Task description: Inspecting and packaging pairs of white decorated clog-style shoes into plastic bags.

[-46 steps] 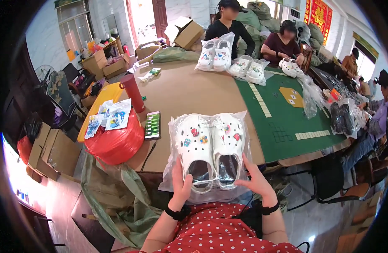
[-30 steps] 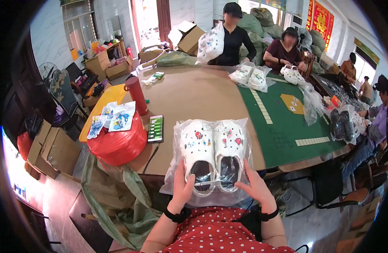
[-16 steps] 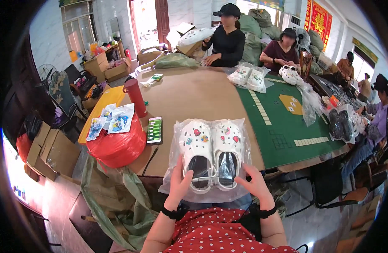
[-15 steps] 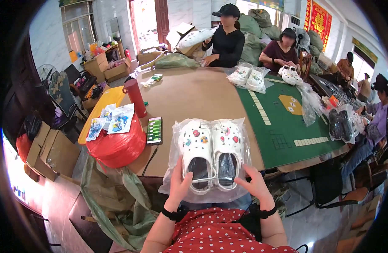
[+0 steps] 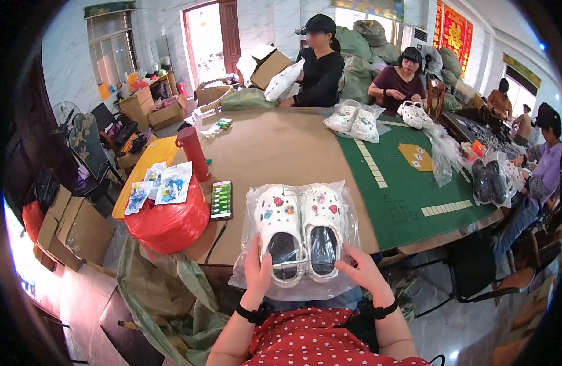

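Observation:
A pair of white clogs (image 5: 298,210) with colourful charms lies side by side in a clear plastic bag (image 5: 348,207), at the front edge of the brown table (image 5: 256,146). Dark insoles show through the heel openings, which face me. My left hand (image 5: 257,268) grips the bag's left side near one heel, thumb on top. On the right side, my right hand (image 5: 361,268) grips the bag by the other heel, its thumb against the shoe. The undersides of both hands' grips are hidden by the bag.
Left of the clogs are a phone (image 5: 221,199), a red roll of plastic twine (image 5: 171,222) with small charm packets on it, and a red bottle (image 5: 194,154). More bagged white clogs (image 5: 354,119) sit at the far right. Several people work around the tables.
The whole view has shifted slightly; my hands stay on the bagged clogs. Across the table, the person in black has moved a white bagged item lower, beside the cardboard box.

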A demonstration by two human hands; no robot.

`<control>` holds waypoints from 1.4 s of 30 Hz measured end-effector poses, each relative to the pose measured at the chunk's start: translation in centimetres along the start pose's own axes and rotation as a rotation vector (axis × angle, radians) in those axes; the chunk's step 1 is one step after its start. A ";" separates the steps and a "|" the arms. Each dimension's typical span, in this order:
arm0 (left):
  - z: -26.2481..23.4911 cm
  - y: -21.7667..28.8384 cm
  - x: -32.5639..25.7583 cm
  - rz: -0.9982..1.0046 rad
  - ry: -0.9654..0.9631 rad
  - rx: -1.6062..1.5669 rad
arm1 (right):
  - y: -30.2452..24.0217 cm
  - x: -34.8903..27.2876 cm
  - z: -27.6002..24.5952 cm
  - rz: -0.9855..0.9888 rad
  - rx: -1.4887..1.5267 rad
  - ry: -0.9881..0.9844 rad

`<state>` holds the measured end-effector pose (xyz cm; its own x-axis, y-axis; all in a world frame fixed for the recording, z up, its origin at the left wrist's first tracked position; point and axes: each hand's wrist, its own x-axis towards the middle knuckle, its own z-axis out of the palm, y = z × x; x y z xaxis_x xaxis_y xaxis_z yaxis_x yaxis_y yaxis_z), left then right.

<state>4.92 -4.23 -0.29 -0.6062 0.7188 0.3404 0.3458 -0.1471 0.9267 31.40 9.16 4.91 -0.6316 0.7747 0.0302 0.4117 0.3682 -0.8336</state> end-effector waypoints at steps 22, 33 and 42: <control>0.5 0.1 -0.6 0.025 0.051 -0.144 | 0.6 -1.0 0.8 0.028 0.053 -0.018; 0.5 -1.3 0.5 0.045 0.057 0.009 | 0.6 1.0 -0.5 0.080 0.155 -0.034; 0.4 -1.1 0.8 -0.084 0.052 0.008 | -1.2 2.2 -1.4 0.084 -0.085 -0.078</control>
<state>4.33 -3.20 -1.09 -0.6696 0.6920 0.2698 0.2983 -0.0821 0.9509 30.45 11.16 6.75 -0.6404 0.7635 -0.0836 0.5174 0.3484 -0.7816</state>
